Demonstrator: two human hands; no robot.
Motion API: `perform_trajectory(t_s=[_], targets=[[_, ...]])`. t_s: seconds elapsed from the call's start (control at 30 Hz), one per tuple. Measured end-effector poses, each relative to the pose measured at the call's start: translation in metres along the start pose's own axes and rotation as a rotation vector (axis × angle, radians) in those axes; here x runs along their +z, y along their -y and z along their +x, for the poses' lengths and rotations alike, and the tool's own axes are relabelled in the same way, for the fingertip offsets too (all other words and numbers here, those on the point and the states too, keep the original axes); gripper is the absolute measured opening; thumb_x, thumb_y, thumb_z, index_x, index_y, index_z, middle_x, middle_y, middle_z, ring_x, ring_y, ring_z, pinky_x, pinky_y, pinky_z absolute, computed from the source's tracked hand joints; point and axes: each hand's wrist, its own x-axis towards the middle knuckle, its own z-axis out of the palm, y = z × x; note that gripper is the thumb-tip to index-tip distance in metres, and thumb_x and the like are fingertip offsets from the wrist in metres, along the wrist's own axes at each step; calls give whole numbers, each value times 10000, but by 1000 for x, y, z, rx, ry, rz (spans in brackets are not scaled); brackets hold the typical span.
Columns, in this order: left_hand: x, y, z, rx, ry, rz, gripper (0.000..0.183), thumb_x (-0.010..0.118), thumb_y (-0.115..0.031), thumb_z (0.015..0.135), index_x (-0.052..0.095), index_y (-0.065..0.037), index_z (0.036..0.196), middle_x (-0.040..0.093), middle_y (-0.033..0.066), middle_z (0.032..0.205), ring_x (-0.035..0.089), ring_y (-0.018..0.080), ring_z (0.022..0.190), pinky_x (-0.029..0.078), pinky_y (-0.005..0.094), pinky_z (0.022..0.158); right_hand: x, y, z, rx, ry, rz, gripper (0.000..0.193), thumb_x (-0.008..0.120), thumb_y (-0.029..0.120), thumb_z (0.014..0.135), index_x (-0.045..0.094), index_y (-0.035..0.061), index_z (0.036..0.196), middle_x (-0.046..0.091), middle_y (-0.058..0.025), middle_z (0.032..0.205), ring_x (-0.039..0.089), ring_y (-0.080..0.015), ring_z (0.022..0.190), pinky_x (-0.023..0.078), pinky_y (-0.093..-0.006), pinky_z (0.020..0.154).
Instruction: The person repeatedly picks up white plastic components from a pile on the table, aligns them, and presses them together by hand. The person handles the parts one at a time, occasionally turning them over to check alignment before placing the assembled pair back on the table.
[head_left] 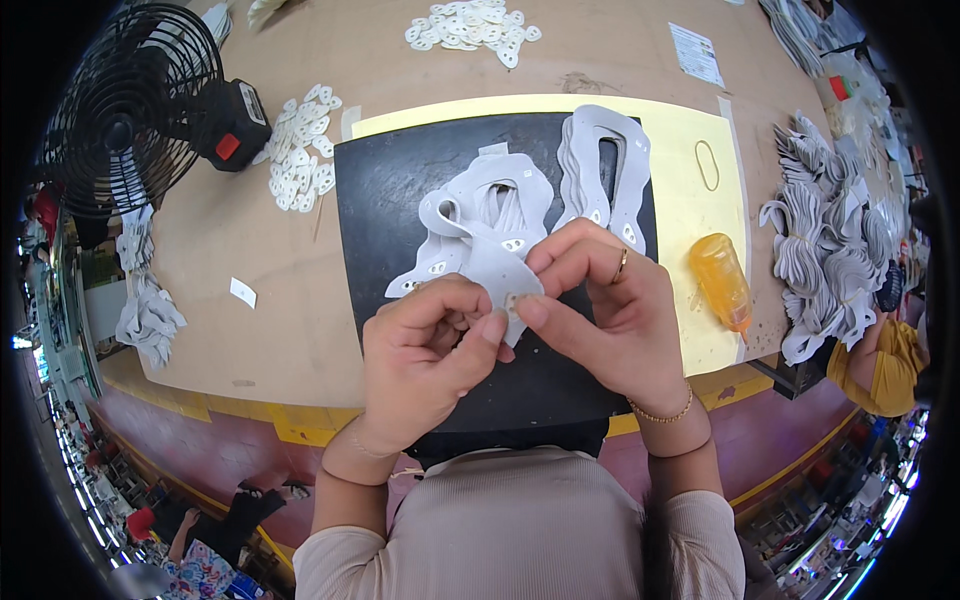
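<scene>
A mat lying on a table — fan standing left, bundles lying right
On the mat, a pile is lying left of a stack; a sheet is extending underneath, a bottle resting on its right; a heap is sitting between fan and mat.

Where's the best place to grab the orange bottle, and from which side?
Grip the orange bottle around its wide body, probably from above with the right hand, the nearer one. It appears to lie on its side, narrow nozzle pointing toward the person, so the broad far end likely gives the surer hold.
</scene>
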Motion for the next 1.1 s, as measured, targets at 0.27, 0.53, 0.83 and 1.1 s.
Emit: perform_trajectory(t_s=[0.27,0.53,0.83,1.1], targets=[[-6,-5,6,13,29,87,117,568,-27,910,621,67,956,642,109,822,631,158,730,499,264,670,-3,-1,0,35,2,54,114,716,51,772,610,12,760,616,-52,885,572,-106,837,434,-241,769],[-4,-9,3,6,30,84,119,573,-26,905,622,74,948,639,113,824,633,162,733,496,257,667,-3,3,0,62,40,24,84,693,12,782,612,17,764,593,-60,926,540,-112,874,394,-244,812],[-4,-6,2,-19,19,56,115,576,-32,911,616,69,946,630,98,831,633,147,731,493,240,644,-2,4,-1,80,43,21,89,690,13,781,605,17,757,591,-63,915,537,-113,866,391,-250,810],[3,0,4,27,-46,64,110,564,-19,914,621,69,947,613,82,836,629,134,744,482,229,618,-3,-1,1,26,-3,-1,113,713,54,763,609,12,743,617,-58,872,581,-119,835,437,-249,757]])
